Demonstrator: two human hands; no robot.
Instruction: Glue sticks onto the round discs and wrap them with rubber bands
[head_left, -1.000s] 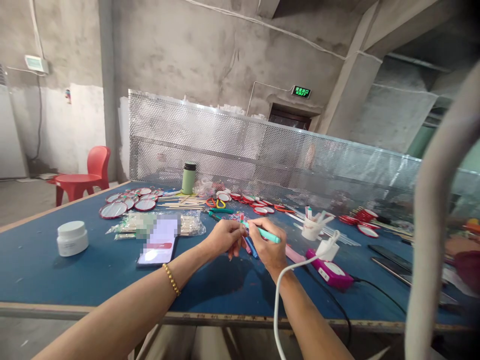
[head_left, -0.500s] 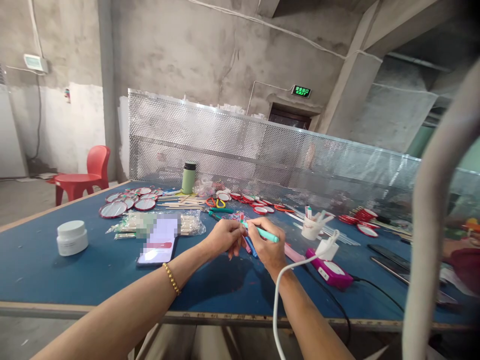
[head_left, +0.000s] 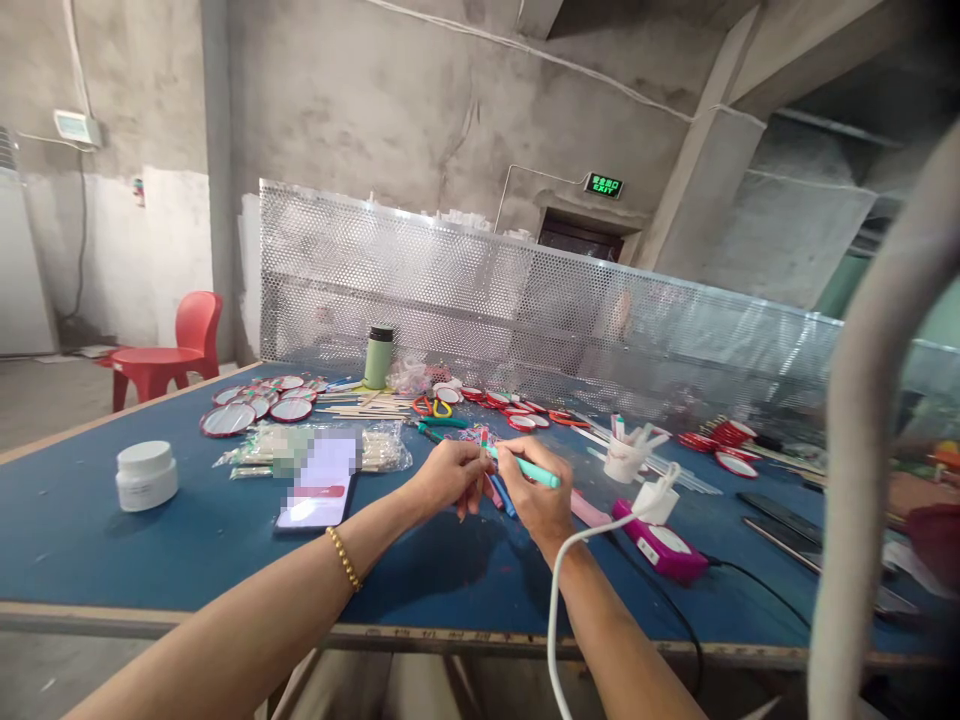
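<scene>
My right hand (head_left: 538, 495) is closed around a turquoise marker (head_left: 538, 473), its tip pointing left. Pinched in my left hand (head_left: 450, 474) is a small thin stick (head_left: 484, 440) whose upper end shows red and green; the fingers hide most of it. The marker's tip is at or very near the stick, and whether they touch I cannot tell. Blue and pink pens (head_left: 501, 493) lie on the table just behind and below the hands. Left of my left hand lie a lit phone (head_left: 319, 490) and plastic bags of pale sticks (head_left: 386, 447).
Around the blue table (head_left: 67, 555) are a white jar (head_left: 146, 477), green bottle (head_left: 379, 360), red-rimmed discs (head_left: 227, 418), pliers (head_left: 442, 407), a cup of pens (head_left: 624, 455) and a purple power strip (head_left: 664, 545). A white cable (head_left: 556, 610) crosses my right forearm. A perforated metal screen (head_left: 450, 290) stands behind.
Both hands keep nearly the same pose, with the marker still at the stick. The whole view has shifted very slightly.
</scene>
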